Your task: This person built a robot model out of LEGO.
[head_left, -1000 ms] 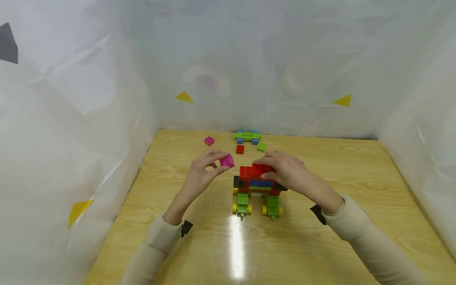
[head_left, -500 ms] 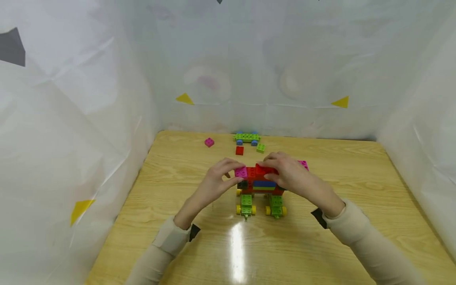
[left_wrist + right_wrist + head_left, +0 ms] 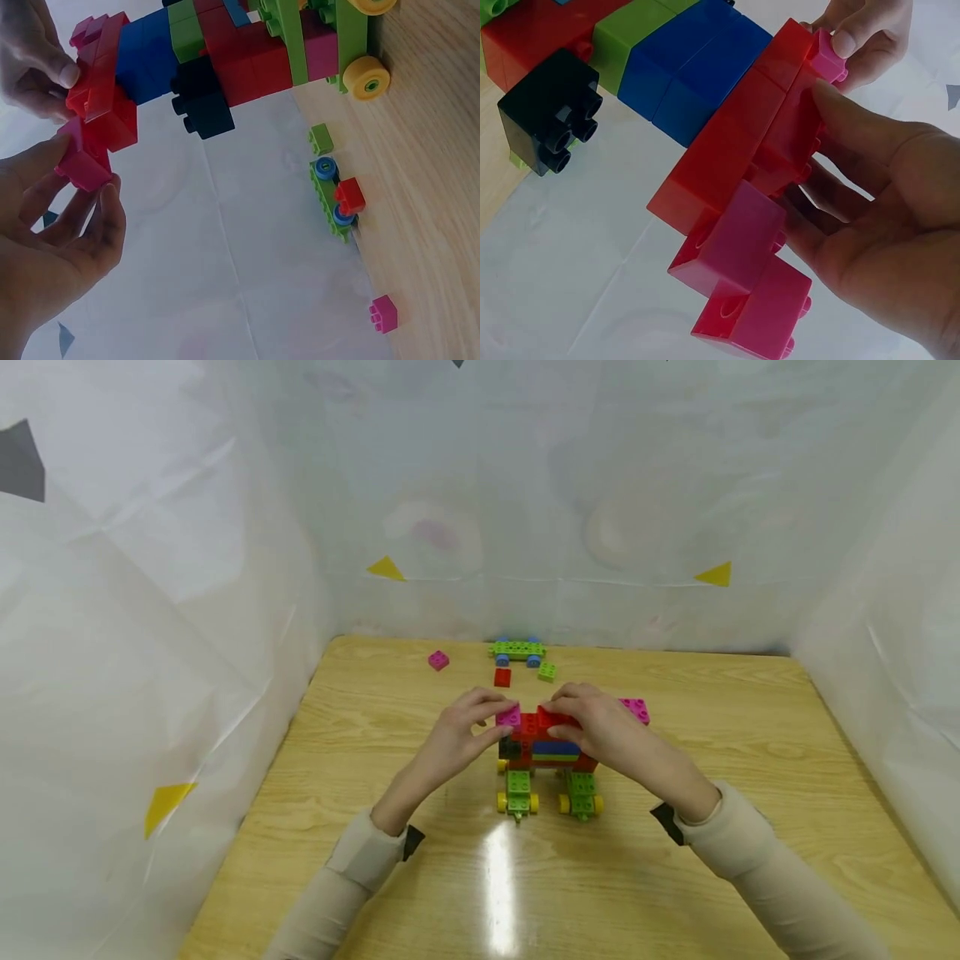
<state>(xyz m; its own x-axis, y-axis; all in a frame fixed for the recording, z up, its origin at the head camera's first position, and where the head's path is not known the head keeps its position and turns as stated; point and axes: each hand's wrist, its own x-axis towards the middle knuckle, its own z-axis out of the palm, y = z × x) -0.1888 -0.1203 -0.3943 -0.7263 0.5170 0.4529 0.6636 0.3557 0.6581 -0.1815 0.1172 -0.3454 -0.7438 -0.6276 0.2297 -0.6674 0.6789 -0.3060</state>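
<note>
A toy-brick build (image 3: 557,750) of red, blue, green and black bricks stands on wheeled green bases with yellow wheels. My left hand (image 3: 453,735) pinches a pink brick (image 3: 84,159) between thumb and fingers, right at the left end of the build's top red row. My right hand (image 3: 603,720) grips the red brick (image 3: 791,139) on top of that row, thumb on the near side. Beyond the right hand, two stepped pink bricks (image 3: 742,240) extend from the row's other end. A black brick (image 3: 547,112) juts from the side below, studs outward.
Toward the back of the wooden table (image 3: 375,693) lie a pink brick (image 3: 438,660), a red brick (image 3: 502,677), a light green brick (image 3: 547,672) and a green wheeled base (image 3: 517,650) with blue wheels. White sheeting (image 3: 525,485) encloses the table's back and sides.
My left hand has carried the pink brick rightward to the left end of the top red row. My right hand keeps its grip, and the far pink bricks now show more.
</note>
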